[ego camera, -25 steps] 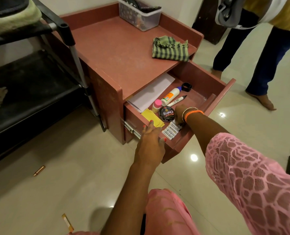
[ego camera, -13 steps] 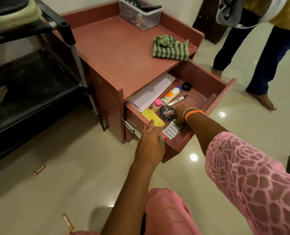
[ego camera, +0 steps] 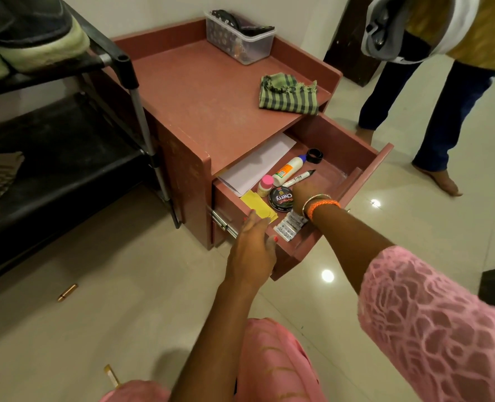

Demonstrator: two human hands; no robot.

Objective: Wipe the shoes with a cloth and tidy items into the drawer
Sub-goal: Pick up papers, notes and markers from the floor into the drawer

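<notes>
Right hand is reaching into the open drawer, fingers hidden so grip unreadable, sitting nearest the shoe-polish tin just to its left, while left hand is resting flat-fingered on the drawer's front edge by the yellow notes.

Round black tin in the open drawer read "Cherry" in white on its lid; smaller print along the lid's rim was too small to read. Marker pen had black lettering on its white barrel, not legible. White bottle carried an orange-green label, unreadable. Silver blister strip showed tiny print, illegible.
</notes>
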